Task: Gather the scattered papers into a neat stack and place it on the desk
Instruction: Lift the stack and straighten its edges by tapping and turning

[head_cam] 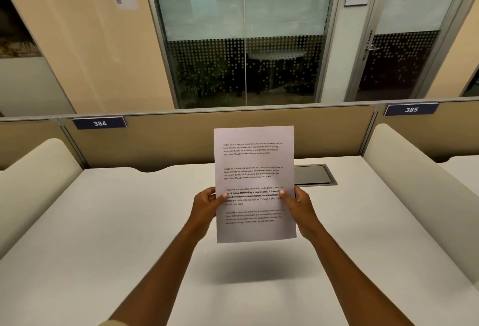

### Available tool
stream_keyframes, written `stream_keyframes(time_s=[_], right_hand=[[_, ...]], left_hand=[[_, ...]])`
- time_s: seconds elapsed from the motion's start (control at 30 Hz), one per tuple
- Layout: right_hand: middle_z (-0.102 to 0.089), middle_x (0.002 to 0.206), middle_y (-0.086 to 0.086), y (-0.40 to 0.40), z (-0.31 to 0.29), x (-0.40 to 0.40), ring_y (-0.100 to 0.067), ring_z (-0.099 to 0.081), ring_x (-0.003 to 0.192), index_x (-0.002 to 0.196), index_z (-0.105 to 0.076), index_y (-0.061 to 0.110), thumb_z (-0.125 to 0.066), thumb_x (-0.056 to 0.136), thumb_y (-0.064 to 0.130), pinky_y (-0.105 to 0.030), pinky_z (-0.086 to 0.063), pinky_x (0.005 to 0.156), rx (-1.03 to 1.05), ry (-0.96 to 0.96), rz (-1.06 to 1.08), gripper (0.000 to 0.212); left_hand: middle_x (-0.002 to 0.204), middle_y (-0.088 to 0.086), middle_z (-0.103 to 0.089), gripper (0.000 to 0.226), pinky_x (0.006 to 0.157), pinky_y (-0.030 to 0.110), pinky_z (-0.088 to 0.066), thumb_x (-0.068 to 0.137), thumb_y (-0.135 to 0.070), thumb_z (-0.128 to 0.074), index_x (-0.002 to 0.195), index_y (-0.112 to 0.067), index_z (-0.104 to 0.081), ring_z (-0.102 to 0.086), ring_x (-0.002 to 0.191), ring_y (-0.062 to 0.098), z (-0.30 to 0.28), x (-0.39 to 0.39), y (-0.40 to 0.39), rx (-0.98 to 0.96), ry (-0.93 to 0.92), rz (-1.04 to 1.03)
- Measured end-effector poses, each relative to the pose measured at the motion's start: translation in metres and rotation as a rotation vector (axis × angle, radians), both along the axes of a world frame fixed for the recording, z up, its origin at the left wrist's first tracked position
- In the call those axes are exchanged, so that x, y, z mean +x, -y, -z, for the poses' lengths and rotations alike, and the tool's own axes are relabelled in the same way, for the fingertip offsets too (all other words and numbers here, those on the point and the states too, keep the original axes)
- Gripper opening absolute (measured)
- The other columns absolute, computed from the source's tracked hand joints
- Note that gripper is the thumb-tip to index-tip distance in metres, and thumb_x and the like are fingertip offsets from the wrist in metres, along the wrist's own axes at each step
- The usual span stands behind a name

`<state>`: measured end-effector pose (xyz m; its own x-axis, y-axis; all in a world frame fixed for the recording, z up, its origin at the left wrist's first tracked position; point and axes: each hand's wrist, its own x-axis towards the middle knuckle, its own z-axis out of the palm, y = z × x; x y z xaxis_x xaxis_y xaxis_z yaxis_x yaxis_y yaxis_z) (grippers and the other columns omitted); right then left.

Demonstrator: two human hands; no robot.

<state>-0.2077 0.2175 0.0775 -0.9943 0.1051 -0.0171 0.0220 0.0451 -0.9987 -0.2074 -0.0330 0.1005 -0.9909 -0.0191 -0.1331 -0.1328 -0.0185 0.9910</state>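
Observation:
A stack of white printed papers (254, 170) is held upright above the white desk (129, 222), its edges aligned and its printed side facing me. My left hand (206, 207) grips the stack's left edge, thumb on the front. My right hand (300, 209) grips the right edge the same way. The bottom edge of the stack hangs above the desk and casts a shadow on it. No loose sheets show on the desk.
A grey cable hatch (315, 174) is set into the desk behind the papers. Rounded white dividers (39, 170) (404, 170) flank the desk. A tan partition (181, 139) with labels 384 and 385 closes the far edge.

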Motion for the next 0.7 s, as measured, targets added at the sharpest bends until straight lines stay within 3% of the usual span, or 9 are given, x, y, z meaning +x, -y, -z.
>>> stream_keyframes(time_s=[0.07,0.4,0.6,0.7], right_hand=[[-0.073,0.099,0.009,0.001,0.003,0.000,-0.011,-0.071,0.080,0.108,-0.061,0.029,-0.054,0.096,0.030,-0.018,-0.053,0.058,0.003,0.018,0.003,0.013],[-0.071,0.107,0.000,0.000,0.012,-0.002,-0.018,-0.071,0.088,0.113,-0.060,0.021,-0.057,0.096,0.026,-0.021,-0.055,0.060,-0.024,0.130,-0.037,0.018],[-0.067,0.117,-0.007,-0.005,0.015,-0.010,-0.028,-0.067,0.099,0.120,-0.055,0.012,-0.055,0.097,0.020,-0.041,-0.057,0.083,-0.042,0.195,-0.087,0.025],[-0.065,0.121,-0.009,-0.009,0.014,-0.012,-0.028,-0.066,0.102,0.122,-0.053,0.011,-0.052,0.098,0.016,-0.044,-0.056,0.086,-0.067,0.225,-0.137,0.025]], left_hand=[[0.111,0.016,-0.072,0.022,0.085,0.047,-0.058,0.089,-0.008,-0.063,0.111,-0.005,-0.065,-0.070,0.098,0.035,0.006,0.006,-0.005,-0.006,-0.010,-0.071],[0.102,0.013,-0.072,0.012,0.075,0.042,-0.059,0.089,-0.006,-0.064,0.101,-0.006,-0.066,-0.070,0.082,0.030,0.014,0.009,-0.012,-0.059,0.033,-0.193],[0.100,0.017,-0.071,0.011,0.071,0.038,-0.058,0.088,-0.002,-0.063,0.099,-0.001,-0.066,-0.068,0.079,0.032,0.019,0.008,-0.015,-0.065,0.077,-0.263],[0.100,0.017,-0.071,0.011,0.070,0.037,-0.058,0.089,-0.002,-0.062,0.098,-0.001,-0.067,-0.068,0.079,0.033,0.021,0.008,-0.016,-0.056,0.092,-0.280]])
